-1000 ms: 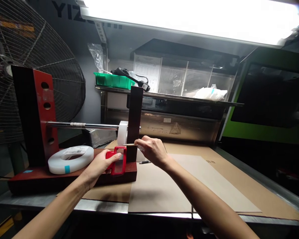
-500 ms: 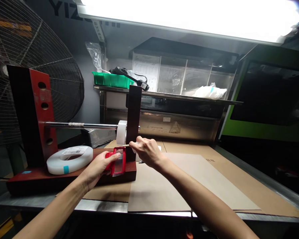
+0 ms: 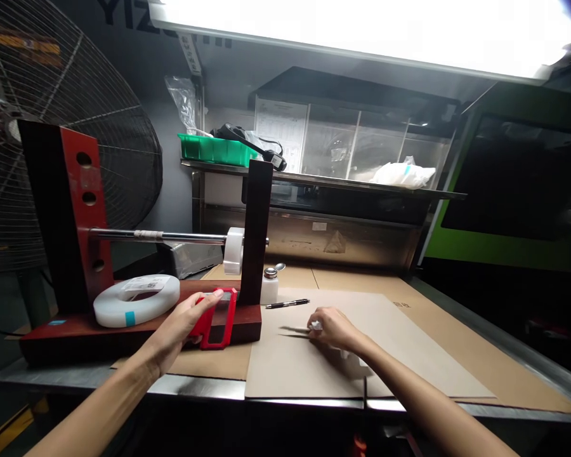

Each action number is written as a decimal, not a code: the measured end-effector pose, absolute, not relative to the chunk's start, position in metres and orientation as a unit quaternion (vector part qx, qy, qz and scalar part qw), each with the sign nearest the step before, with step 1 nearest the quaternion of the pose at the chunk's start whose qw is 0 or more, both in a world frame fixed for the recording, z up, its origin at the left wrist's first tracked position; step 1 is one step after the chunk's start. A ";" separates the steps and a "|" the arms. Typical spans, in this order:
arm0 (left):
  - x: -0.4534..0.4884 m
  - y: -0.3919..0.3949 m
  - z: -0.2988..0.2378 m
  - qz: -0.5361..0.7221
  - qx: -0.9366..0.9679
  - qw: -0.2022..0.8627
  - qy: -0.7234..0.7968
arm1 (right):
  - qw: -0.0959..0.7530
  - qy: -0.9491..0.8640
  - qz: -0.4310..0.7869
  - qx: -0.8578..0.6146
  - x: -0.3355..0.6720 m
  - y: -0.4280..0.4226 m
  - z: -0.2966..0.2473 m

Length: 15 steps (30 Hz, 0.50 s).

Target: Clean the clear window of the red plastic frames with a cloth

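My left hand (image 3: 183, 324) is closed round a red plastic frame with a clear window (image 3: 219, 320), the thumb resting on its upper edge. It is just in front of the wooden stand's base (image 3: 247, 327). My right hand (image 3: 335, 330) is low over the pale cardboard sheet (image 3: 385, 355), fingers pinched on tweezers (image 3: 295, 330) whose two thin tips point left. A bit of white material (image 3: 316, 325) shows at its fingers; more white pieces (image 3: 354, 358) lie under the wrist, partly hidden. Behind are a black pen (image 3: 288, 304) and a white pump bottle (image 3: 269, 290) with its lid up.
On the stand's base lies a large roll of clear film (image 3: 111, 311). A small tape roll (image 3: 233, 251) hangs on the metal rod (image 3: 190, 237). A green bin (image 3: 214, 150) and a white bag (image 3: 404, 174) sit on the shelf. A big fan (image 3: 118, 139) stands left.
My right hand has moved from beside the stand's upright, down and right over the cardboard with the tweezers, uncovering the bottle and pen. My left hand has lowered the red frame slightly.
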State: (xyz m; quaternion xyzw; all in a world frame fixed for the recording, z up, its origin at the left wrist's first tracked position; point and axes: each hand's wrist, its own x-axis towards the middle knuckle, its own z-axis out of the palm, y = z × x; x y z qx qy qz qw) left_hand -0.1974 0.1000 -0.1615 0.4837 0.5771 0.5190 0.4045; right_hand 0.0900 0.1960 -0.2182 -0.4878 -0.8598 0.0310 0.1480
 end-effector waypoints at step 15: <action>-0.186 0.089 -0.162 0.441 0.702 0.162 0.535 | 0.337 -0.752 0.490 -0.282 0.031 0.144 -0.146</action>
